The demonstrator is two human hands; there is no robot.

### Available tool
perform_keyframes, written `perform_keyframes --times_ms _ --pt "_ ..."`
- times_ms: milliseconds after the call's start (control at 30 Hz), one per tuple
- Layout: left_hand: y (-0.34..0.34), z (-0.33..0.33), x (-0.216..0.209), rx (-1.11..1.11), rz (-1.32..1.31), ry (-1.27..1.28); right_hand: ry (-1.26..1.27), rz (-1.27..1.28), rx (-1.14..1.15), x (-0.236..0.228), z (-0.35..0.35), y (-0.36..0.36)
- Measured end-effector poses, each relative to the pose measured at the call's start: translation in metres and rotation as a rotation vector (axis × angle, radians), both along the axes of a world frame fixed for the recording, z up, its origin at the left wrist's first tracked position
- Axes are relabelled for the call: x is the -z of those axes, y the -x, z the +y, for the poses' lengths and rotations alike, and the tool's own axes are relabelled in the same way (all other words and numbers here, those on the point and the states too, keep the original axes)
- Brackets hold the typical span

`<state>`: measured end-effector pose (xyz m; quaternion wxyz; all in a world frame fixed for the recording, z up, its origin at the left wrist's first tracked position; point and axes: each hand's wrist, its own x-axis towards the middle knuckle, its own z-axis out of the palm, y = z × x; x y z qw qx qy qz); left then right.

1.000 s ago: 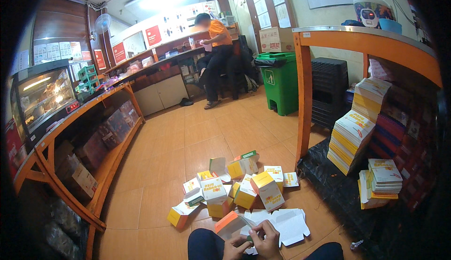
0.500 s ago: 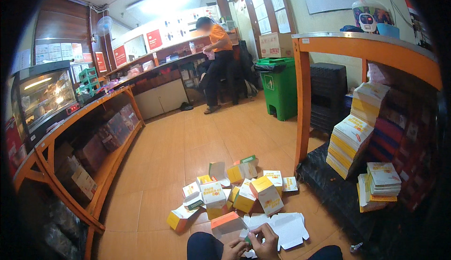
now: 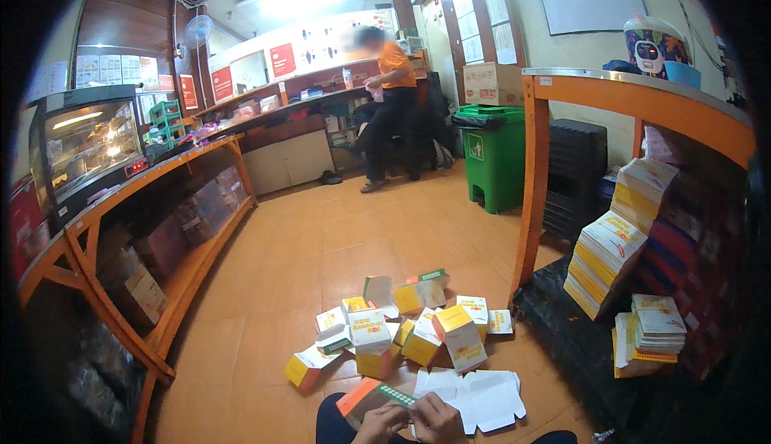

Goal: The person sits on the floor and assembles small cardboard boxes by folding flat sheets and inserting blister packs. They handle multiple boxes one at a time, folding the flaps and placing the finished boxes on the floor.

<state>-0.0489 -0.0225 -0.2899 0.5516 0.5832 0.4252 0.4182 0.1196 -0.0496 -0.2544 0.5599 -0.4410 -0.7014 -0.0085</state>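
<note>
A partly folded carton with an orange panel and a green patterned flap is held low at the front, close to my dark-clad knee. My left hand grips its lower side. The fingers of my right hand are closed on the end of the carton's flap. A flat, unfolded white card blank lies on the floor just right of my right hand. Beyond it are several folded white-and-yellow cartons in a loose heap, some with raised flaps.
Stacks of flat cartons rest on a black-covered low platform under the orange table at right. A green bin stands behind it. An orange shelf counter runs along the left. A person in an orange shirt stands at the far counter.
The carton in my hands has turned and tilted, so its green patterned flap now faces up. My hands have shifted slightly left and lower. The view has swung a little to the left.
</note>
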Motion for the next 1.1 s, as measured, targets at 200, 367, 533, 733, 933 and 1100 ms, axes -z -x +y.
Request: perform_keyframes --times_ms 200,367,533,733,933,1100 --pt "-0.005 0.003 0.012 -0.128 0.208 -0.515 0.057 -0.017 0.061 0.046 0.008 0.011" --pt "-0.005 0.001 0.020 -0.152 -0.353 0.242 0.185 -0.062 0.023 0.065 0.015 0.006" --pt "-0.008 0.002 0.033 -0.245 -0.028 0.085 0.125 0.011 -0.090 0.047 0.015 0.005" --pt "-0.008 -0.001 0.017 -0.280 -0.570 0.301 0.148 0.233 -0.244 0.021 0.010 0.002" --pt "-0.014 0.005 0.001 -0.157 -0.406 0.283 0.156 0.354 -0.365 0.011 0.008 -0.012" --pt "0.001 0.018 0.018 0.161 -1.090 0.380 0.298 0.345 -0.106 0.013 0.009 -0.024"
